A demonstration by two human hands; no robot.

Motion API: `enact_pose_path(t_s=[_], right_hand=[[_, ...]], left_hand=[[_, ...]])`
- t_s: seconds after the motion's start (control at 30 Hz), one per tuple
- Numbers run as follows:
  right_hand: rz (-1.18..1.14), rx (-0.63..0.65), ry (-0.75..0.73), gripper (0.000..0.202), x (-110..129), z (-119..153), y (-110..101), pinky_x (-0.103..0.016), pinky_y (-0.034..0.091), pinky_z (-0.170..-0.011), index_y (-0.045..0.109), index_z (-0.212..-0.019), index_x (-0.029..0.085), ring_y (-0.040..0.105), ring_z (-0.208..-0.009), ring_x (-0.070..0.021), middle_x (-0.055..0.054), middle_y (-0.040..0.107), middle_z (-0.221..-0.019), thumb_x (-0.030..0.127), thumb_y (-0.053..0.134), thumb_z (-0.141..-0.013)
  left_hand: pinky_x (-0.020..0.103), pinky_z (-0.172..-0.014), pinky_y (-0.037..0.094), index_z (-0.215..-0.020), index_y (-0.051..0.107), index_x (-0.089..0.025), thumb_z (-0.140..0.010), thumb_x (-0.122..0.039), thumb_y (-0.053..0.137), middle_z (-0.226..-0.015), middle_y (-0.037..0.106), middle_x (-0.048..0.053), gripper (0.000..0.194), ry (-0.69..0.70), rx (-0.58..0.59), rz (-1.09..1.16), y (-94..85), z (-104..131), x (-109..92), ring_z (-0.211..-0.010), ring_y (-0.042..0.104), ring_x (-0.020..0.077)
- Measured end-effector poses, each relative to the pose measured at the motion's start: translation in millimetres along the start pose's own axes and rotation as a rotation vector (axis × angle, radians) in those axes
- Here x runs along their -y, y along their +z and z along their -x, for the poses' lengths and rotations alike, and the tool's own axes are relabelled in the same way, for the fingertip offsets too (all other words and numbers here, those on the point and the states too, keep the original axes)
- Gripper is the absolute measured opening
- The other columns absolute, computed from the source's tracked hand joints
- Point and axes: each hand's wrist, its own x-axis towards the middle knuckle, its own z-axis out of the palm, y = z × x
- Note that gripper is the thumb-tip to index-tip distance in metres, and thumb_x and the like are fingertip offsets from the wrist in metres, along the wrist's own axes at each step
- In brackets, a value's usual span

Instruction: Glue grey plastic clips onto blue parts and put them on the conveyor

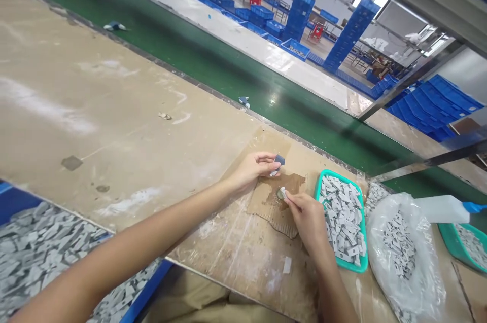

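My left hand (262, 166) is closed around a small dark blue and white plastic part (279, 159), held just above the worktable. In a pinch, my right hand (307, 211) holds a small white piece (283, 191). That piece is at a small round greenish spot or dish (280, 194), too small to make out, on a torn cardboard sheet (262, 202) with a dark wet-looking stain. Right of my right hand stands a turquoise tray (366, 242) full of small grey-white plastic pieces. One loose white piece (287, 265) lies near the table's front edge.
A clear plastic bag (428, 282) of small parts and a white bottle (441, 208) with a blue cap are at the right. At lower left is a blue bin (146, 290) of grey pieces. Beyond the table runs a green conveyor belt (198, 54) carrying parts. Metal posts slant at right.
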Motion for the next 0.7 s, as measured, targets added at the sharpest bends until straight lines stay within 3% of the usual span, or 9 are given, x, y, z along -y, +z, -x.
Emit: enact_pose_path(t_s=[0.2, 0.43, 0.7], right_hand=[[0.014, -0.006, -0.036, 0.031, -1.7, 0.0, 3.9, -0.027, 0.049, -0.066, 0.078, -0.093, 0.019, 0.069, -0.071, -0.0177, -0.005, 0.075, -0.081, 0.030, 0.049, -0.099], [0.042, 0.002, -0.052, 0.034, -2.3, -0.2, 3.6, -0.026, 0.051, -0.066, 0.077, -0.098, 0.019, 0.068, -0.070, -0.0167, -0.005, 0.074, -0.081, 0.034, 0.046, -0.100], [0.057, 0.012, -0.066, 0.033, -0.6, -0.8, 4.0, -0.026, 0.051, -0.067, 0.076, -0.102, 0.020, 0.067, -0.070, -0.0162, -0.004, 0.073, -0.081, 0.031, 0.046, -0.100]], left_hand=[[0.031, -0.073, 0.059, -0.089, 0.065, -0.010, -0.048, -0.025, 0.095, -0.075, 0.071, 0.005, 0.052, -0.046, -0.012, 0.024, -0.8, -0.9, 5.1, -0.065, 0.069, 0.0151], [0.031, -0.073, 0.058, -0.091, 0.067, -0.010, -0.047, -0.027, 0.095, -0.081, 0.070, 0.004, 0.055, -0.046, -0.027, 0.002, -2.1, -1.3, 8.5, -0.066, 0.070, 0.0159], [0.024, -0.061, 0.050, -0.090, 0.070, -0.011, -0.048, -0.033, 0.094, -0.078, 0.071, 0.005, 0.053, -0.024, 0.011, -0.089, 0.5, 2.6, 3.7, -0.063, 0.068, 0.0143]])
